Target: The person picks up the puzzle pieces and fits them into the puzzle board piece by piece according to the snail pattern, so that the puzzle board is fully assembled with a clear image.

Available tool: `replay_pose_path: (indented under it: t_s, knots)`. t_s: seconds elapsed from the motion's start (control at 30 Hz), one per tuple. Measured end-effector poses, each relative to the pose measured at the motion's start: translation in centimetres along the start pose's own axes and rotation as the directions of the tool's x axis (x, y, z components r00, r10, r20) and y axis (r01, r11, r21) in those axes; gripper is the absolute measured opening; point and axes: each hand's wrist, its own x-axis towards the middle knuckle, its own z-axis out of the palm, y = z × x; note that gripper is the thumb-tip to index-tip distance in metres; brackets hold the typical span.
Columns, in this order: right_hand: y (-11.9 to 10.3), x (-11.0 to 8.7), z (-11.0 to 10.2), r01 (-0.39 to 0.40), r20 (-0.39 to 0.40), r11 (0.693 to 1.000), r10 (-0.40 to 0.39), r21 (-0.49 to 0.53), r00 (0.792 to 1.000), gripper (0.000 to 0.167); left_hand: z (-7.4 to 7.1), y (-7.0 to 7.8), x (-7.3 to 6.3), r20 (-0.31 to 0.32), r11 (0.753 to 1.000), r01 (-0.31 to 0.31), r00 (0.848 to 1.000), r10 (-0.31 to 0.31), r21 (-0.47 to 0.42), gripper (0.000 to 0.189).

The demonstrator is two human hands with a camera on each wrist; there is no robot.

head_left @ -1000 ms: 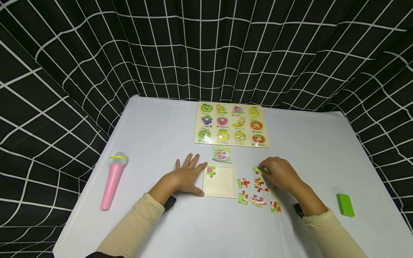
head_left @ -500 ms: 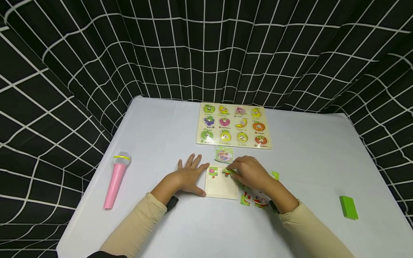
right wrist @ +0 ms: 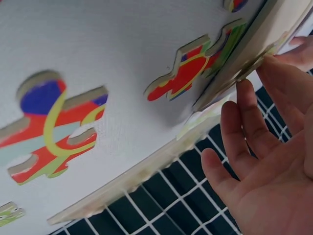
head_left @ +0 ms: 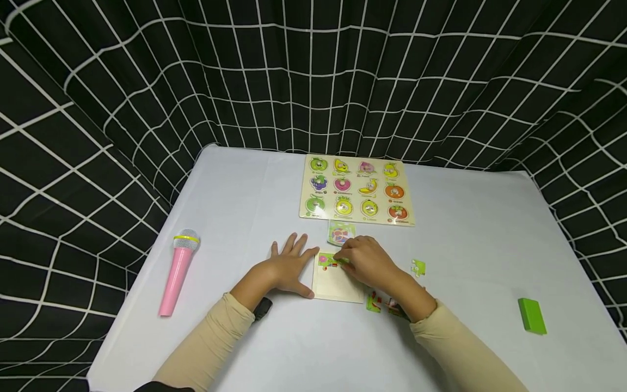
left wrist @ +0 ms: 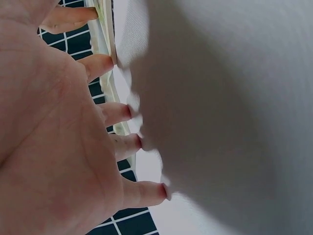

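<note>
My right hand (head_left: 369,264) pinches a green-and-red jigsaw piece (right wrist: 250,68) between thumb and fingertips at the upper part of a shallow square puzzle tray (head_left: 338,286). Just left of it, a green corner jigsaw piece with a pink spot (head_left: 323,259) lies in the tray's upper left. With fingers spread, my left hand (head_left: 283,272) rests on the table, thumb and index fingertips at the tray's left edge. Loose pieces lie right of the tray, among them a green one (head_left: 418,267) and a red-and-green one (head_left: 374,302); my right forearm hides others.
A small picture card (head_left: 340,232) lies behind the tray, touching or nearly touching a wooden fruit puzzle board (head_left: 306,188). Far left is a pink toy microphone (head_left: 176,277); far right, a green block (head_left: 532,316). A black curtain with white grid lines (head_left: 338,81) surrounds the table.
My right hand has carried the jigsaw piece left from the loose pieces to the tray, and brought it closer to the corner piece. The left hand has stayed at the tray's edge.
</note>
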Motion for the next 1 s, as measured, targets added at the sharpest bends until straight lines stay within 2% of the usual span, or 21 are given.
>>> replay_pose_path:
  t_s: [0.23, 0.4, 0.47, 0.57, 0.7, 0.83, 1.0]
  knots:
    - [-0.4, 0.0, 0.0, -0.042, 0.014, 0.998, 0.043, -0.038, 0.999, 0.020, -0.2, 0.2, 0.0, -0.002, 1.000, -0.001, 1.000, 0.001, 0.010, 0.108]
    - [-0.4, 0.0, -0.1, -0.037, 0.020, 0.999, 0.038, -0.024, 0.999, 0.021, -0.1, 0.2, 0.0, -0.002, 1.000, -0.001, 1.000, 0.001, 0.008, 0.108]
    - [-0.4, -0.1, -0.4, -0.028, 0.042, 1.000, 0.028, -0.002, 0.999, 0.023, 0.0, 0.1, 0.0, -0.004, 1.000, 0.001, 1.000, -0.001, 0.005, 0.108]
    - [0.2, -0.7, -1.1, -0.016, 0.057, 0.996, 0.011, 0.088, 0.998, 0.026, 0.3, 0.1, 0.1, -0.007, 1.000, 0.001, 1.000, -0.001, -0.009, 0.108]
    - [2.1, -2.2, -2.0, -0.043, 0.021, 0.982, 0.040, 0.182, 0.999, 0.026, 0.8, 0.3, 0.3, -0.009, 1.000, -0.005, 1.000, 0.005, -0.018, 0.108]
    - [4.5, -4.5, -2.8, -0.130, 0.007, 0.978, 0.130, 0.163, 0.991, 0.027, 0.7, 0.4, 0.2, -0.013, 1.000, -0.015, 1.000, 0.015, -0.024, 0.108]
    - [7.1, -7.4, -3.7, -0.250, 0.023, 0.958, 0.250, 0.139, 0.968, 0.029, 0.2, 0.2, -0.1, -0.024, 1.000, -0.012, 1.000, 0.011, -0.027, 0.107]
